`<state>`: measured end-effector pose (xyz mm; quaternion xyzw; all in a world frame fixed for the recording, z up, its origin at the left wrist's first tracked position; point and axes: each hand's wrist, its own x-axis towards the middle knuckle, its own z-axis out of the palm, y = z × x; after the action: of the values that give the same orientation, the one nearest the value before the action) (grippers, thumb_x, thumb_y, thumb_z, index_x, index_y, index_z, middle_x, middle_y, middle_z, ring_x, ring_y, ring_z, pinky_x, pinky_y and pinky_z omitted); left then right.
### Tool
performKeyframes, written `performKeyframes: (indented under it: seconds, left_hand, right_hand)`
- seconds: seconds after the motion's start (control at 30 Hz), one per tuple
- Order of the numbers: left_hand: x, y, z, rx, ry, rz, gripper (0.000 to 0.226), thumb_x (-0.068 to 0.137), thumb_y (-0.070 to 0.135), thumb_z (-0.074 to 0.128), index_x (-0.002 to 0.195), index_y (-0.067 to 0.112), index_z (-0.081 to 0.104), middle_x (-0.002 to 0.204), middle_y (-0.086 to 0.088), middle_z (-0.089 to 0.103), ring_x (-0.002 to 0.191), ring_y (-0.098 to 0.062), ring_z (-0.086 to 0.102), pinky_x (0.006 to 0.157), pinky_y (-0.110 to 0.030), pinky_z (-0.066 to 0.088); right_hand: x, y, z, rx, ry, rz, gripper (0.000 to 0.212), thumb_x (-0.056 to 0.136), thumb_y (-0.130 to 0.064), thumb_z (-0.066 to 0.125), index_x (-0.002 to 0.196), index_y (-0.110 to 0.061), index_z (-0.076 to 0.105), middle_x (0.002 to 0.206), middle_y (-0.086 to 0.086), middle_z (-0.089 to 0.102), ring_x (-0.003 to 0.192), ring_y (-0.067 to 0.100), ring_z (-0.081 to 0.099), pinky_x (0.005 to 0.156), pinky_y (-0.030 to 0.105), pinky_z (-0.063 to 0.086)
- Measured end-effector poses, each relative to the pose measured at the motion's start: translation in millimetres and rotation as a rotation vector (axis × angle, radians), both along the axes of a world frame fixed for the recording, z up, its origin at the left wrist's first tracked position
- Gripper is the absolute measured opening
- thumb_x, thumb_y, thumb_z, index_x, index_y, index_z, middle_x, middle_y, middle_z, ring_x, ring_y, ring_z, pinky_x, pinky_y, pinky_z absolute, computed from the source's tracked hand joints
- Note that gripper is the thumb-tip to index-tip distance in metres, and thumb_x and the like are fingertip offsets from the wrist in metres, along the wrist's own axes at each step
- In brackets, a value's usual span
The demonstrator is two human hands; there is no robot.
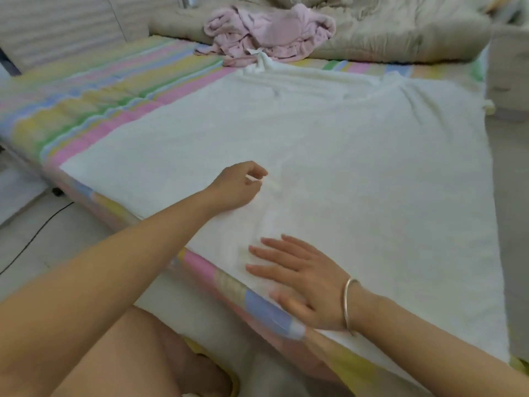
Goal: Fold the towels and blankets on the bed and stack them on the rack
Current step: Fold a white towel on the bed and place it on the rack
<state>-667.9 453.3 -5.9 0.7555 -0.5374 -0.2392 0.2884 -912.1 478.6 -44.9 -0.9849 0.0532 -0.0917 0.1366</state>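
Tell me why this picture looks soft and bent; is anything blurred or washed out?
Head view: the wide lens bows the bed; the right hand is blurred at its lower fingers; soft, even light casts hardly any shadow and washes out the towel; the far pink blanket looks soft.

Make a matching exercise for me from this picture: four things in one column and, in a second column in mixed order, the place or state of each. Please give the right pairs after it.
Column A
1. white blanket
2. pink blanket
3. right hand
4. bracelet

Column B
a. crumpled in a heap on the far side
b. around the right wrist
c. spread out over the striped sheet
d. flat, fingers straight, on the white blanket near its front edge

Pairs: 1-c, 2-a, 3-d, 4-b
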Motion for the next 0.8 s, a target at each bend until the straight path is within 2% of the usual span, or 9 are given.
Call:
performKeyframes:
  seconds: [0.07, 0.13, 0.17, 0.23, 0.33, 0.43, 0.53, 0.67, 0.8]
  left_hand:
    - [24, 8, 4, -0.058, -0.145, 0.045, 0.029, 0.096, 0.022, 0.053, 0.125, 0.024, 0.059, 0.131, 0.007, 0.056, 0.112, -0.012, 0.056, 0.089, -0.023, 0.042]
    - [51, 13, 5, -0.027, -0.258, 0.066, 0.038, 0.098, 0.027, 0.051, 0.135, 0.023, 0.051, 0.144, 0.002, 0.046, 0.131, -0.019, 0.044, 0.105, -0.030, 0.035]
    - [62, 17, 3, 0.021, -0.317, 0.057, 0.043, 0.099, 0.030, 0.049, 0.142, 0.023, 0.045, 0.152, 0.002, 0.038, 0.139, -0.020, 0.034, 0.111, -0.032, 0.029]
    - [84, 22, -3, 0.156, -0.464, 0.010, 0.051, 0.102, 0.035, 0.041, 0.151, 0.025, 0.031, 0.161, 0.005, 0.019, 0.148, -0.018, 0.015, 0.119, -0.036, 0.017]
    - [106, 32, -16, 0.284, -0.490, 0.067, 0.053, 0.104, 0.037, 0.031, 0.155, 0.026, 0.021, 0.163, 0.007, 0.009, 0.150, -0.020, 0.010, 0.121, -0.043, 0.013]
    - [127, 32, -13, 0.190, -0.401, 0.235, 0.049, 0.104, 0.034, 0.031, 0.151, 0.022, 0.032, 0.157, 0.002, 0.031, 0.141, -0.025, 0.031, 0.113, -0.040, 0.030]
    - [152, 25, -11, 0.096, -0.376, 0.352, 0.039, 0.102, 0.031, 0.034, 0.138, 0.022, 0.047, 0.135, 0.000, 0.057, 0.121, -0.025, 0.052, 0.096, -0.034, 0.041]
    - [220, -17, 3, -0.042, -0.258, 0.416, 0.028, 0.101, 0.032, 0.039, 0.121, 0.029, 0.058, 0.119, 0.005, 0.065, 0.110, -0.022, 0.060, 0.093, -0.035, 0.045]
    - [286, -41, 6, -0.101, -0.269, 0.445, 0.023, 0.100, 0.031, 0.043, 0.113, 0.028, 0.061, 0.114, 0.007, 0.066, 0.108, -0.020, 0.060, 0.092, -0.034, 0.045]
  right_hand:
    - [15, -23, 4, -0.021, -0.056, -0.338, 0.064, 0.097, -0.057, 0.008, 0.149, -0.030, 0.035, 0.158, -0.005, 0.024, 0.148, 0.017, 0.015, 0.120, 0.043, 0.012]
    - [23, -56, 6, -0.015, 0.067, -0.692, 0.083, 0.086, -0.070, -0.009, 0.153, -0.030, 0.019, 0.162, -0.003, 0.009, 0.149, 0.019, 0.004, 0.121, 0.042, 0.003]
    - [22, -69, 3, 0.010, 0.184, -0.839, 0.080, 0.087, -0.070, -0.006, 0.154, -0.030, 0.010, 0.162, -0.002, 0.000, 0.149, 0.019, -0.003, 0.121, 0.041, -0.002]
    - [21, -84, 0, 0.063, 0.355, -0.972, 0.067, 0.096, -0.060, 0.009, 0.154, -0.029, -0.001, 0.162, 0.000, -0.011, 0.148, 0.021, -0.012, 0.120, 0.041, -0.006]
    - [39, -87, -2, 0.088, 0.340, -0.999, 0.064, 0.099, -0.055, 0.014, 0.154, -0.027, 0.000, 0.162, 0.002, -0.011, 0.148, 0.022, -0.014, 0.119, 0.043, -0.009]
    - [89, -108, 4, 0.097, 0.301, -1.021, 0.063, 0.099, -0.054, 0.014, 0.155, -0.026, 0.001, 0.162, 0.003, -0.010, 0.148, 0.024, -0.013, 0.119, 0.045, -0.007]
    - [159, -127, 2, 0.076, 0.318, -0.952, 0.065, 0.098, -0.056, 0.012, 0.155, -0.026, 0.000, 0.162, 0.003, -0.010, 0.148, 0.025, -0.013, 0.118, 0.049, -0.007]
    - [275, -140, -10, 0.016, 0.260, -0.786, 0.073, 0.094, -0.061, 0.016, 0.155, -0.023, -0.002, 0.161, 0.006, -0.012, 0.147, 0.026, -0.015, 0.117, 0.052, -0.010]
    - [370, -149, -10, 0.025, 0.230, -0.689, 0.076, 0.092, -0.063, 0.020, 0.155, -0.025, 0.002, 0.161, 0.012, -0.011, 0.147, 0.029, -0.015, 0.116, 0.054, -0.010]
